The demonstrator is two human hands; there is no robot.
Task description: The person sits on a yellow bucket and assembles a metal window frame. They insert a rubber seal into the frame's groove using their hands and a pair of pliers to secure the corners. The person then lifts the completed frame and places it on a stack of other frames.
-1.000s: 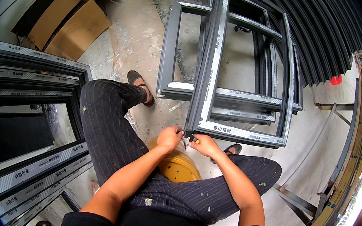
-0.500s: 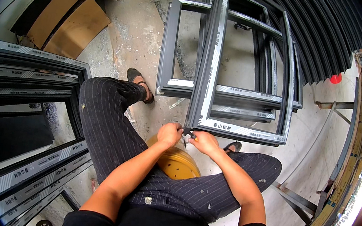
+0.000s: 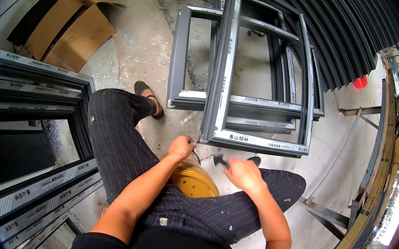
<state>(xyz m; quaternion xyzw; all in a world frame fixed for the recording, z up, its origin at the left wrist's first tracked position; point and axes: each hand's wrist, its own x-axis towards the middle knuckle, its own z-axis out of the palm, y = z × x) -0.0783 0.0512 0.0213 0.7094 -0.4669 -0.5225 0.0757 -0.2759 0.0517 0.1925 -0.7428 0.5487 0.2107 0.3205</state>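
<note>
My left hand is closed in a pinch just below the lower left corner of the top window frame. A thin dark strip hangs from its fingertips, too fine to name surely. To the right, my right hand is wrapped round a hand tool with a black head, which points left toward the strip, apart from it. Its grip is hidden in my palm and the exact kind is unclear. The grey frame, partly covered with printed film, lies across other frames in front of me.
A round yellow stool or drum top sits between my legs. More film-covered frames stack at my left, and an opened cardboard box stands beyond. Dark ribbed profiles lean at the far right, near a metal rack.
My right hand has drawn away to the right and slightly down with the tool, apart from my left hand. My left hand stays near the frame corner. The whole view has shifted slightly.
</note>
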